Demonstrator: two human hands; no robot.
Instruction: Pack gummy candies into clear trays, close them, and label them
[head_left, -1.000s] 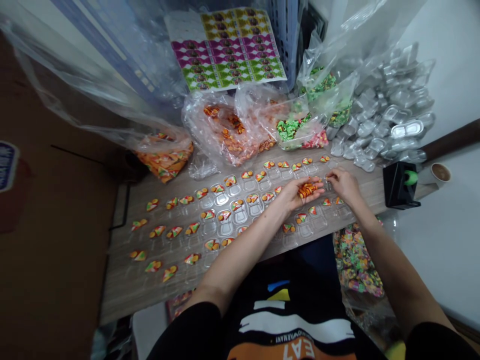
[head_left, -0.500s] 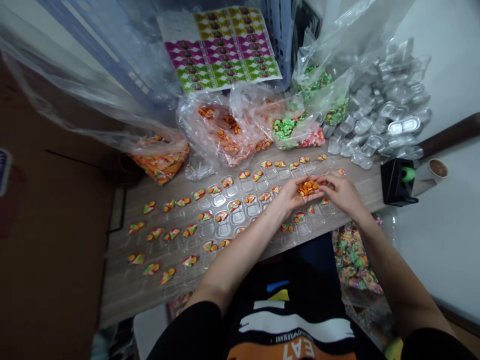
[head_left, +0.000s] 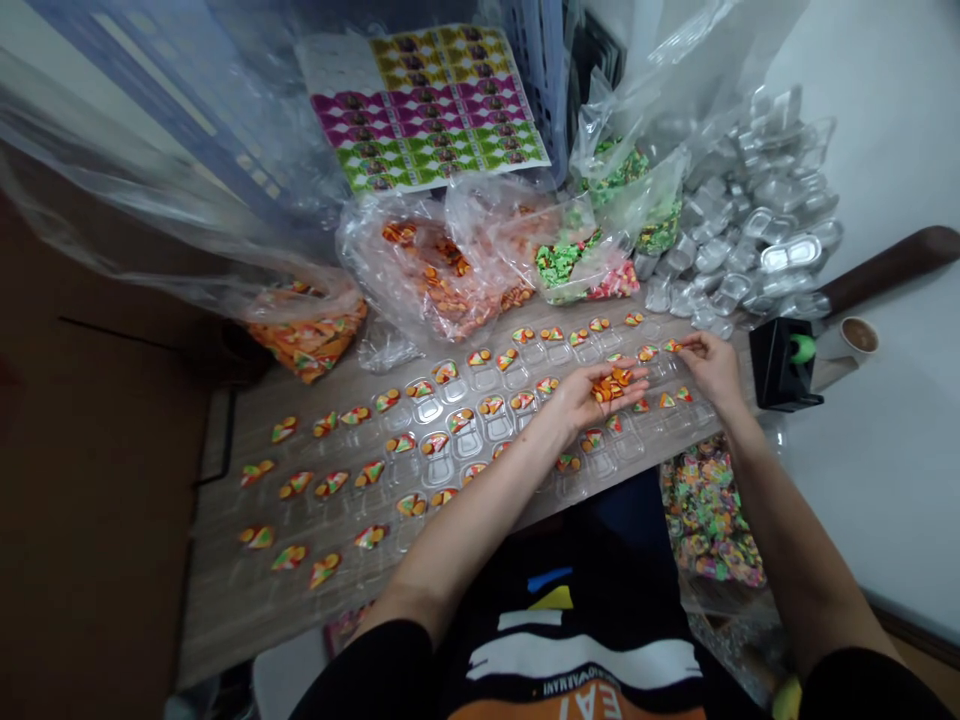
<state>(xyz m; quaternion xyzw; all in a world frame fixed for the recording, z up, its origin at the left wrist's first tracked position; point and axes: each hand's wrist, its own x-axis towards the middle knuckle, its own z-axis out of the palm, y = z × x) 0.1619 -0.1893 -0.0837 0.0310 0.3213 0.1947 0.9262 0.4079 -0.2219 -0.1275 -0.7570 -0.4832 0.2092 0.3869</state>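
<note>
My left hand (head_left: pixel 576 400) is palm up, cupped around a small heap of orange discs (head_left: pixel 613 384). To its right, my right hand (head_left: pixel 716 372) reaches over the far right of the rows with thumb and fingertips pinched together. Its fingertips meet beside a red-and-green wedge (head_left: pixel 671 346) in one of the clear trays; whatever they hold is too small to make out. Rows of clear two-part plastic trays (head_left: pixel 440 470) cover the table, many holding a colourful wedge with an orange disc. My left forearm hides some trays.
Plastic bags of orange pieces (head_left: pixel 307 335) and green pieces (head_left: pixel 562 262) line the back. Clear empty containers (head_left: pixel 787 255) are piled at back right, near a black tape dispenser (head_left: pixel 784 365) and a cup (head_left: pixel 859 337). A label sheet (head_left: pixel 431 110) leans on a blue crate (head_left: pixel 551 60).
My right hand has left the discs in my left palm and moved right to a tray at the row's end. The left hand stays cupped with the discs. The view has shifted slightly.
</note>
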